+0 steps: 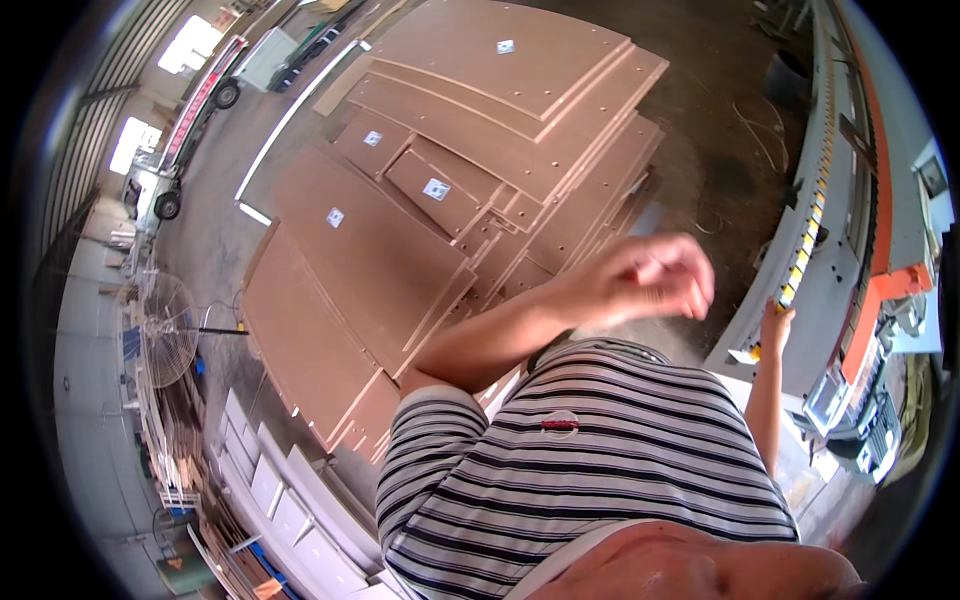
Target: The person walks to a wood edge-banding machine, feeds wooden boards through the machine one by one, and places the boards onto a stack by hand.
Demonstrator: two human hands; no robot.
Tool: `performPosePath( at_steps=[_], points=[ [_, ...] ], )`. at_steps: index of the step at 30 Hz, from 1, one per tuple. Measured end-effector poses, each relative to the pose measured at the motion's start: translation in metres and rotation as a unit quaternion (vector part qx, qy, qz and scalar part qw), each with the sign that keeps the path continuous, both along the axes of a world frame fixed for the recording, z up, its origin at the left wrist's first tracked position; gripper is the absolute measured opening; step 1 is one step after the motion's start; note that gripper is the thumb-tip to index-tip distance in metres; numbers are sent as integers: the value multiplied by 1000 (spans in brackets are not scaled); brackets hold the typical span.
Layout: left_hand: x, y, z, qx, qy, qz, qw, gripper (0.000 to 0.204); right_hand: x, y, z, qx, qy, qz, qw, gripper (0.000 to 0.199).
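Observation:
My left hand [655, 278] is raised in front of my chest, its fingers curled in loosely and a little blurred. Nothing shows in it. Beyond it lie stacked brown boards [420, 200], several with small white labels and rows of holes. On the right, my right arm reaches out to a long machine. My right hand [777, 325] is closed at the near end of its yellow-and-black striped strip [803, 258]. What its fingers grip, if anything, is too small to make out.
A round fan [162, 328] stands left of the boards. White panels [285, 500] lean at the lower left. A wheeled trailer [200, 110] is at the far left. The machine's orange frame [880, 300] edges the right side, and a dark bin [788, 78] stands beyond.

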State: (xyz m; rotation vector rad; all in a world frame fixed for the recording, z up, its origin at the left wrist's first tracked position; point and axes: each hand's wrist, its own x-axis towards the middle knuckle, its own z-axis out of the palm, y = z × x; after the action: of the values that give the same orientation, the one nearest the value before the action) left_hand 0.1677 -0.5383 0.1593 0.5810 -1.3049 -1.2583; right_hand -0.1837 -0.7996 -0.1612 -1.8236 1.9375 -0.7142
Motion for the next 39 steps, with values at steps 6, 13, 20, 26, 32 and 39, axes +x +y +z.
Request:
performPosePath(
  at_steps=[6, 13, 20, 26, 32, 39],
  points=[
    [57, 65, -198, 357, 428, 295, 776, 27, -9, -1, -8, 4, -15, 0, 1000, 52],
    [110, 153, -245, 271, 560, 649, 437, 33, -20, -5, -10, -32, 27, -2, 999, 53],
    [121, 251, -294, 291, 442, 754, 390, 41, 134, 63, 117, -319, 21, 219, 922, 44],
    [108, 280, -241, 427, -484, 740, 187, 58, 207, 94, 99, -92, -178, 365, 909, 31],
    [129, 312, -259, 479, -562, 611, 286, 71, 202, 85, 112, -83, -191, 350, 913, 22],
    [189, 351, -310, 322, -528, 669, 412, 67, 79, 14, 115, -92, -218, 11, 972, 27]
  ],
)
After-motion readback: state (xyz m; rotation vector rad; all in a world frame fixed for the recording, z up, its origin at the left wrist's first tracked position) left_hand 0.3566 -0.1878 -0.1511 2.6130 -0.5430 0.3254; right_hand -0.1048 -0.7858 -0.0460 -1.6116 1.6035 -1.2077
